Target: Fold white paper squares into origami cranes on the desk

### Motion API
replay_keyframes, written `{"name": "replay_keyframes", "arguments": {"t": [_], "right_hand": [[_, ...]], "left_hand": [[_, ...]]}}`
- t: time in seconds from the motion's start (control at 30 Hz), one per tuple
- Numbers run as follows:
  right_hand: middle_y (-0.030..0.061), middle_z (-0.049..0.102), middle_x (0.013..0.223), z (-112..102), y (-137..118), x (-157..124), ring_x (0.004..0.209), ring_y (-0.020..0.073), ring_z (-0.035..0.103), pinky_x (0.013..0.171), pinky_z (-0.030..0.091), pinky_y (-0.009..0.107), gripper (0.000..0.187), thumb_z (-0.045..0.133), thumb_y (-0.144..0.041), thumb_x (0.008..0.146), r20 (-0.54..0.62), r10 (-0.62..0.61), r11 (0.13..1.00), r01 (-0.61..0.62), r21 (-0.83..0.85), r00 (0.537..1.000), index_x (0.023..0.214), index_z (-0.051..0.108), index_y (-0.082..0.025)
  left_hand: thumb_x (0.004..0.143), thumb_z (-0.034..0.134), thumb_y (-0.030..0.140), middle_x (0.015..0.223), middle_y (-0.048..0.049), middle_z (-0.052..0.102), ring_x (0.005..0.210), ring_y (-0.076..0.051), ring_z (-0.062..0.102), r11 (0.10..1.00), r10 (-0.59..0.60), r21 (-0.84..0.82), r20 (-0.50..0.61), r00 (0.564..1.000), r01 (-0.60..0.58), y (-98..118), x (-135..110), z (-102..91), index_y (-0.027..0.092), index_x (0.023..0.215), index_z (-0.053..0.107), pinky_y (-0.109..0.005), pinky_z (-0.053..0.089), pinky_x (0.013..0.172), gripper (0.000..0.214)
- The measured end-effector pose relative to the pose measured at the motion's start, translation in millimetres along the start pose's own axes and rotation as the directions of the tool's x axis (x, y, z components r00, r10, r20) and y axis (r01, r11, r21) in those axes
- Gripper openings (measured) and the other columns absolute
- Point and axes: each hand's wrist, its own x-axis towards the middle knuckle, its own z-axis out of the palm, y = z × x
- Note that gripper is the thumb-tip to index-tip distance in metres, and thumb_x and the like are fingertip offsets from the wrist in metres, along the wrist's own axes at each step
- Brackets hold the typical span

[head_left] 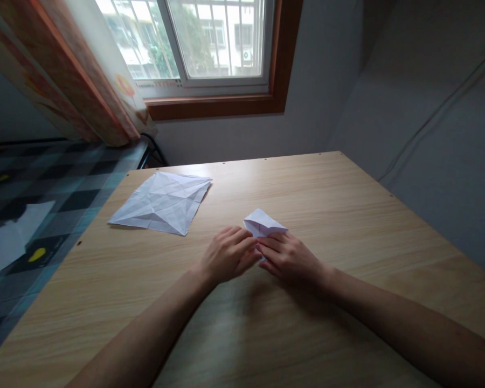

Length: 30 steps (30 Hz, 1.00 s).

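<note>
A small folded piece of white paper (264,222) lies at the middle of the table, its far part showing as a pointed flap with an opening below it. My left hand (230,253) is closed at the paper's near left side, fingers bent over it. From the right, my right hand (289,256) has its fingers pressed on the near part of the same paper. The fingertips of both hands nearly meet, and they hide most of the paper's near end.
A creased white paper sheet (165,202) lies unfolded at the table's far left. Left of the wooden table (327,188) is a checked cloth surface (84,178) with white paper pieces (8,237). Behind stand a window (222,43), a curtain (84,64) and walls.
</note>
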Motion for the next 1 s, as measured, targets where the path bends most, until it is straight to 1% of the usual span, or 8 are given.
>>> {"name": "replay_keyframes", "arguments": {"t": [0.1, 0.27, 0.33, 0.5, 0.63, 0.87, 0.93, 1.0], "right_hand": [[0.0157, 0.070, 0.108, -3, 4, 1, 0.100, 0.0276, 0.063, 0.089, 0.053, 0.042, 0.025, 0.056, -0.028, 0.093, 0.003, -0.016, 1.000, 0.016, 0.023, 1.000, 0.109, 0.064, -0.010], [0.0142, 0.071, 0.100, -18, 15, 4, 0.092, 0.0258, 0.063, 0.087, 0.052, 0.043, 0.024, 0.044, -0.015, 0.095, 0.108, -0.217, 0.972, 0.225, -0.061, 0.970, 0.108, 0.064, -0.011], [0.0149, 0.071, 0.100, -27, 17, 5, 0.093, 0.0263, 0.063, 0.091, 0.049, 0.046, 0.025, 0.042, -0.013, 0.095, 0.143, -0.239, 0.962, 0.254, -0.100, 0.960, 0.106, 0.065, -0.012], [0.0091, 0.071, 0.081, -45, 21, 6, 0.094, 0.0253, 0.062, 0.111, 0.035, 0.049, 0.021, 0.050, -0.007, 0.088, 0.216, -0.194, 0.954, 0.235, -0.187, 0.957, 0.084, 0.069, -0.017], [0.0057, 0.070, 0.071, -51, 27, 7, 0.090, 0.0234, 0.063, 0.116, 0.027, 0.049, 0.022, 0.054, -0.008, 0.087, 0.267, -0.155, 0.927, 0.233, -0.293, 0.951, 0.072, 0.068, -0.018], [0.0037, 0.069, 0.069, -37, 32, 12, 0.077, 0.0207, 0.061, 0.113, 0.022, 0.054, 0.021, 0.053, -0.011, 0.089, 0.248, -0.058, 0.927, 0.145, -0.347, 0.967, 0.075, 0.066, -0.018], [0.0040, 0.069, 0.073, -33, 31, 11, 0.082, 0.0214, 0.061, 0.111, 0.022, 0.054, 0.020, 0.052, -0.012, 0.090, 0.205, -0.057, 0.933, 0.125, -0.337, 0.977, 0.077, 0.065, -0.019], [0.0066, 0.070, 0.089, -29, 30, 9, 0.094, 0.0236, 0.060, 0.111, 0.022, 0.052, 0.016, 0.051, -0.015, 0.092, 0.103, -0.042, 0.940, 0.074, -0.332, 0.994, 0.089, 0.066, -0.019]], "left_hand": [[0.094, 0.052, 0.030, 0.100, -0.0073, 0.070, 0.092, -0.020, 0.066, 0.999, -0.026, -0.019, 0.094, 0.995, 0.028, -1, 2, 1.0, 0.019, 0.098, 0.066, -0.034, 0.050, 0.083, 0.019], [0.093, 0.052, 0.028, 0.110, -0.0081, 0.071, 0.104, -0.021, 0.067, 0.997, -0.049, -0.052, 0.128, 0.991, 0.056, -4, 1, 3.9, 0.019, 0.092, 0.066, -0.036, 0.051, 0.093, 0.017], [0.092, 0.054, 0.027, 0.113, -0.0080, 0.070, 0.106, -0.021, 0.066, 0.996, -0.052, -0.072, 0.132, 0.990, 0.062, -5, 0, 4.4, 0.019, 0.091, 0.066, -0.037, 0.050, 0.097, 0.014], [0.090, 0.054, 0.021, 0.120, -0.0069, 0.069, 0.111, -0.020, 0.065, 0.984, -0.031, -0.169, 0.164, 0.986, 0.059, -6, -2, 4.4, 0.019, 0.098, 0.066, -0.040, 0.045, 0.105, 0.014], [0.091, 0.049, 0.018, 0.124, -0.0069, 0.067, 0.117, -0.020, 0.063, 0.971, -0.005, -0.232, 0.221, 0.975, 0.057, -6, -3, 4.6, 0.019, 0.097, 0.066, -0.041, 0.042, 0.108, 0.017], [0.095, 0.047, 0.023, 0.118, -0.0082, 0.069, 0.112, -0.020, 0.064, 0.962, -0.022, -0.261, 0.201, 0.979, 0.075, -2, 0, 5.3, 0.019, 0.088, 0.063, -0.038, 0.043, 0.108, 0.018], [0.095, 0.047, 0.023, 0.116, -0.0097, 0.069, 0.111, -0.020, 0.064, 0.963, -0.025, -0.260, 0.195, 0.981, 0.076, 0, 2, 5.3, 0.018, 0.092, 0.063, -0.036, 0.046, 0.104, 0.017], [0.094, 0.047, 0.021, 0.115, -0.0099, 0.068, 0.113, -0.020, 0.062, 0.967, -0.017, -0.247, 0.202, 0.979, 0.067, 1, 2, 5.4, 0.017, 0.104, 0.063, -0.035, 0.048, 0.101, 0.019]]}}
